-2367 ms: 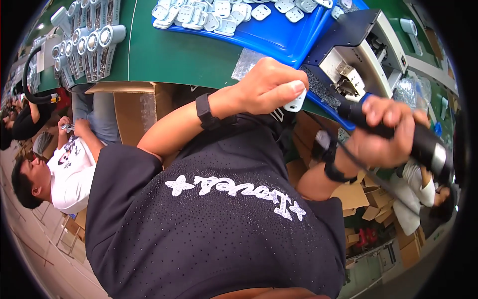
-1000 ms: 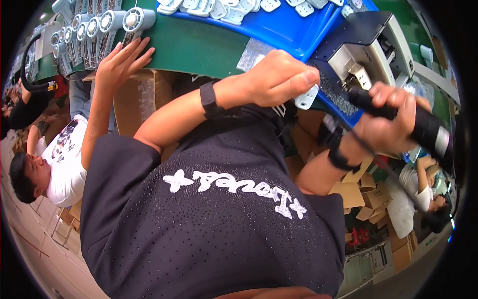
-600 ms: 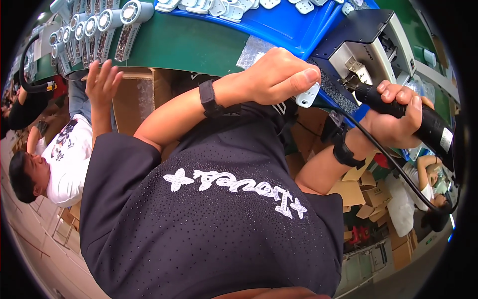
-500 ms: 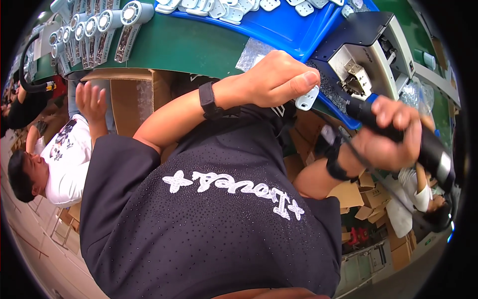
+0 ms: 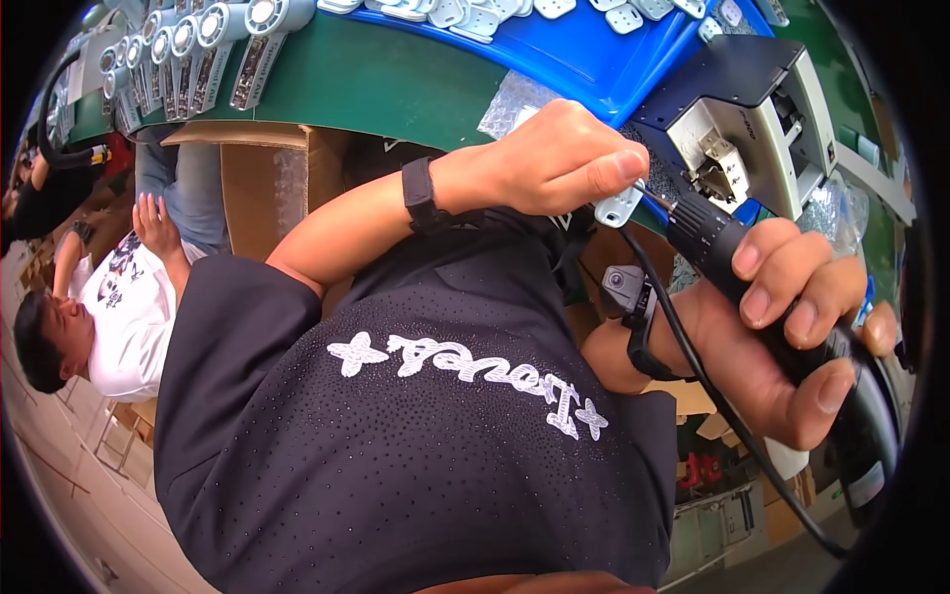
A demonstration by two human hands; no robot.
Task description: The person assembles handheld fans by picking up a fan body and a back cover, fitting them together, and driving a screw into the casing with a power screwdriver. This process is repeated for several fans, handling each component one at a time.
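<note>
My left hand (image 5: 569,163) is closed around a small light-blue plastic plate (image 5: 616,210) with holes, whose lower end shows below the thumb. In my right hand (image 5: 792,307) is a black electric screwdriver (image 5: 711,236), fingers wrapped round its body. The bit of the screwdriver points up-left at the plate's edge by my left thumb; whether it touches a screw is hidden. A black cord (image 5: 683,342) hangs in a loop near my right wrist. Just beyond the screwdriver stands a black and silver screw feeder (image 5: 811,119).
A blue tray (image 5: 584,74) with several similar light-blue plates lies on the green table (image 5: 386,89). Light-blue handheld fan bodies (image 5: 223,45) line the far left. Bubble wrap (image 5: 515,99) and a cardboard box (image 5: 257,183) are near. Another person (image 5: 129,307) is at the left.
My right hand has brought the screwdriver from beside the screw feeder toward my left hand, its bit now at the plate. My left hand has barely moved. The person at left lowered a hand.
</note>
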